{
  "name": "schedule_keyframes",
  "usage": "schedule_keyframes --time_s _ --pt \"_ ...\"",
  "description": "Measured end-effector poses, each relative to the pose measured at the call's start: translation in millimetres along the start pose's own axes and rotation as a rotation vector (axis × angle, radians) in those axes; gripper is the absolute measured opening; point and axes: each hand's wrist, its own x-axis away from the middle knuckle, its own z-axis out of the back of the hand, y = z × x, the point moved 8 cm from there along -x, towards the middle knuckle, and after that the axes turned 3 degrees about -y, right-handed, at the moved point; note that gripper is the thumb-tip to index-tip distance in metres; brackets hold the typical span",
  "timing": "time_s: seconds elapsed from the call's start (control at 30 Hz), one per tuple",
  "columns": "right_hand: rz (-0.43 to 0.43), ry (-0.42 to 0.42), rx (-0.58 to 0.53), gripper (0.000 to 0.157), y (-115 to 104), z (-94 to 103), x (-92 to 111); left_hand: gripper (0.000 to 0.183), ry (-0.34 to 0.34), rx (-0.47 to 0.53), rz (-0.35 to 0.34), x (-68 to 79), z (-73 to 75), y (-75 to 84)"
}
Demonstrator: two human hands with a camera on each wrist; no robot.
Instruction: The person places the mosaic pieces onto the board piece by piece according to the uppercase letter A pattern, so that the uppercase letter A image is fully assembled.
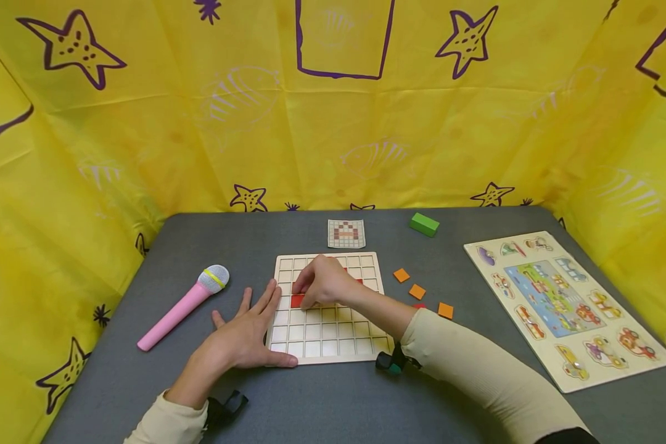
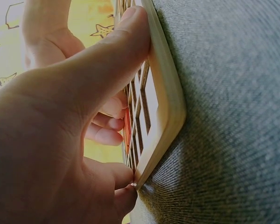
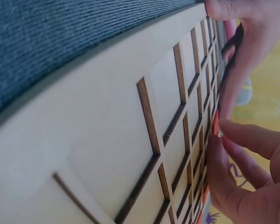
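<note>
A pale wooden grid board (image 1: 280, 356) lies on the table, with several red tiles in its far cells, partly hidden by my right hand (image 1: 324, 280). That hand reaches over the board and pinches a red tile (image 1: 296, 300) between thumb and fingers at a cell left of the middle. In the right wrist view the fingertips (image 3: 217, 140) meet at the red tile (image 3: 215, 122), right at the grid. My left hand (image 1: 246, 336) rests with spread fingers along the board's left edge, its thumb (image 2: 130, 32) on the near rim.
Orange tiles (image 1: 417, 291) and a partly covered red tile (image 1: 419, 305) lie right of the board. Behind it are a patterned card (image 1: 346, 234) and a green block (image 1: 424, 224). A pink toy microphone (image 1: 174, 316) lies left; a picture puzzle board (image 1: 566, 308) lies right.
</note>
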Motion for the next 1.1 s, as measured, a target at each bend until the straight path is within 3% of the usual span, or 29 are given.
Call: schedule_keyframes --time_s 0.17,0.47,0.87,1.1 --pt "0.004 -0.022 -0.083 0.022 2.8 7.1 5.1 0.142 -0.004 -0.003 0.008 -0.7 -1.3 -1.3" --pt "0.03 0.009 -0.095 0.018 0.2 36.6 25.3 0.142 -0.016 0.006 0.023 -2.6 -2.5 -3.6" --pt "-0.036 0.054 -0.163 0.017 18.3 73.6 55.5 0.142 -0.012 0.019 0.021 -1.1 -1.5 -3.3" --pt "-0.053 0.083 -0.143 0.02 32.8 88.0 73.8 0.142 -0.018 0.023 0.023 -2.3 -1.1 -3.7"
